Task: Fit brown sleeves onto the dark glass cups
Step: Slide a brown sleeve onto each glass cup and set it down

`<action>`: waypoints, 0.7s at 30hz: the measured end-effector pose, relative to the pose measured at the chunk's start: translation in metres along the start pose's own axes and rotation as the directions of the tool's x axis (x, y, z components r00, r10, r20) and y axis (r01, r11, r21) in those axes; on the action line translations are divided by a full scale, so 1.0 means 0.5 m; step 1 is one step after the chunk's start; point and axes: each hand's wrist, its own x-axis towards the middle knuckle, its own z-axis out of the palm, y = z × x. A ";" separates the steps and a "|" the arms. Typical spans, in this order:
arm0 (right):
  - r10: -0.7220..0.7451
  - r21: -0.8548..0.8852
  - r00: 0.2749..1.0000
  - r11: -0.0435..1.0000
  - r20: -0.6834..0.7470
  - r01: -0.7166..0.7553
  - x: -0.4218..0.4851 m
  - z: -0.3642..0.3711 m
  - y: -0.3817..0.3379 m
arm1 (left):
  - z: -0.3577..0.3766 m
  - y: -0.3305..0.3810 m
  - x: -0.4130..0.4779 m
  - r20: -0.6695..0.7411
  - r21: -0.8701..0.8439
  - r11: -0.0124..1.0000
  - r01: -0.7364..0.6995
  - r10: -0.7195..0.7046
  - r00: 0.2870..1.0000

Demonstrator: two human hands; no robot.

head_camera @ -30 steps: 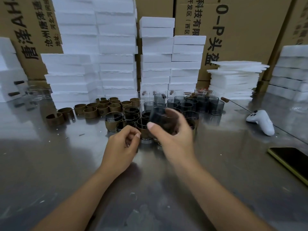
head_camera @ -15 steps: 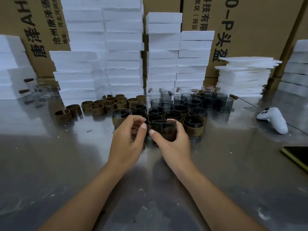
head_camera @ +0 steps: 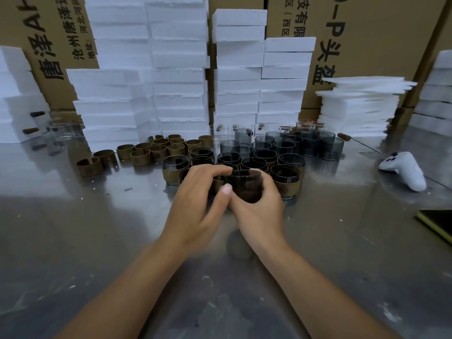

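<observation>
At the centre of the frame both hands close on one dark glass cup (head_camera: 245, 188), held upright just in front of the cluster of cups on the shiny metal surface (head_camera: 97, 241). The right hand (head_camera: 260, 216) takes it from the right and below, its fingers wrapped round the wall. The left hand (head_camera: 195, 204) grasps it from the left, fingers (head_camera: 210, 171) curled over the rim and thumb pressed on the near side. Whether a sleeve is already round it cannot be told. Just behind stand sleeved cups (head_camera: 286, 182), and farther back, right of centre, bare dark cups (head_camera: 310, 143). Loose brown sleeves (head_camera: 140, 156) lie in a row left of centre. White foam blocks (head_camera: 178, 69) are stacked along the back in front of cardboard boxes (head_camera: 367, 33). At the right edge lie a white controller (head_camera: 406, 171) and, lower down, a dark flat device with a yellow edge (head_camera: 437, 222).
</observation>
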 end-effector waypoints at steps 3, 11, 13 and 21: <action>-0.026 0.003 0.999 1.000 -0.035 0.026 -0.002 0.003 -0.004 | -0.002 -0.001 -0.002 0.013 -0.045 0.995 0.088 -0.087 0.996; -0.012 0.022 0.999 1.000 -0.048 0.013 0.001 0.001 0.000 | -0.003 -0.001 0.001 0.153 -0.170 0.951 0.256 -0.231 0.961; -0.010 0.011 0.999 1.000 -0.032 0.011 0.001 0.001 0.001 | -0.004 -0.003 0.001 0.156 -0.174 0.951 0.257 -0.231 0.960; -0.050 -0.075 0.995 0.996 0.091 0.057 -0.009 0.011 -0.003 | -0.002 -0.010 -0.001 0.167 -0.189 0.943 0.273 -0.243 0.956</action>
